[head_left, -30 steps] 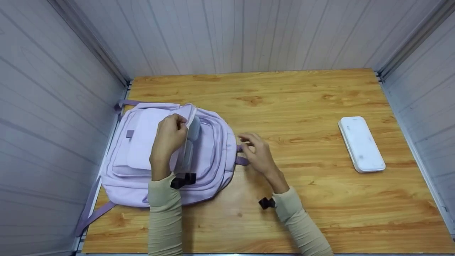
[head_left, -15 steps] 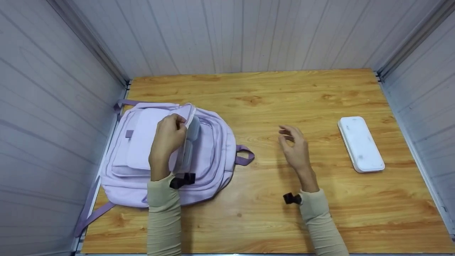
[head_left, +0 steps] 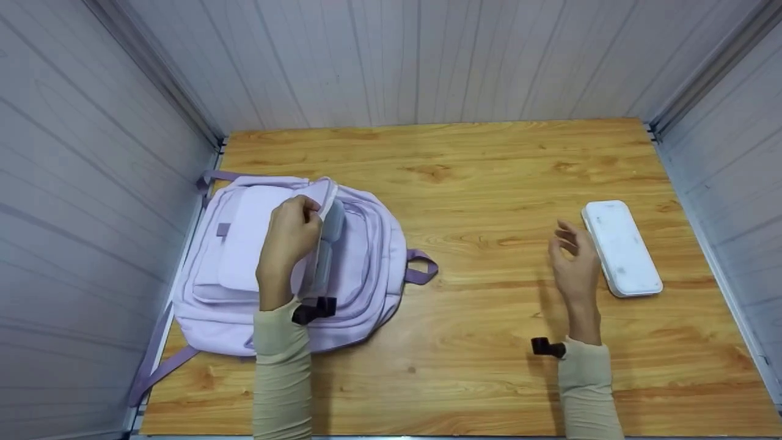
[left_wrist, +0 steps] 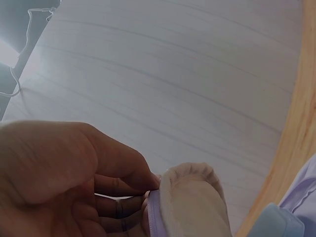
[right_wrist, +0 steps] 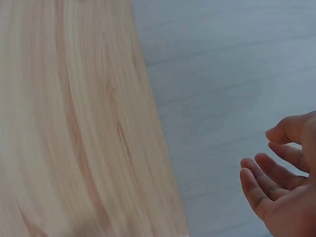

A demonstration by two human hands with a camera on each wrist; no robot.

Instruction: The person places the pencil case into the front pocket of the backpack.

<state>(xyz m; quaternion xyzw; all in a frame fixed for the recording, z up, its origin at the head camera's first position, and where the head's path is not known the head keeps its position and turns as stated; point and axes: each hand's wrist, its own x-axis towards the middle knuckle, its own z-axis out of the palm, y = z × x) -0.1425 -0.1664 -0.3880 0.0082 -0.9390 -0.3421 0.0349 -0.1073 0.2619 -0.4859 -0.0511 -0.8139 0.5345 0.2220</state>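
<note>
A lilac backpack (head_left: pixel 360 263) lies flat on the left of the table, its front pocket gaping. My left hand (head_left: pixel 290 235) pinches the edge of the pocket's flap (left_wrist: pixel 157 212) between thumb and fingers and holds it up. Inside the pocket sit two pale blue-grey box-like things (head_left: pixel 333 221), one of them also at the lower right of the left wrist view. Just left of a white oblong case (head_left: pixel 622 247), my right hand (head_left: pixel 575 263) hovers with loosely bent fingers and nothing in them. The case lies on the table at the right.
Wood-grained table (head_left: pixel 476 183) stands between pale panel walls (head_left: pixel 391 61) on the left, back and right. A purple carry loop (head_left: pixel 421 267) sticks out from the bag's right end, and a strap (head_left: pixel 165 370) trails at its lower left.
My right hand has moved from beside the backpack's carry loop across the table to the right, up to the white case. The left hand keeps its hold on the pocket flap.
</note>
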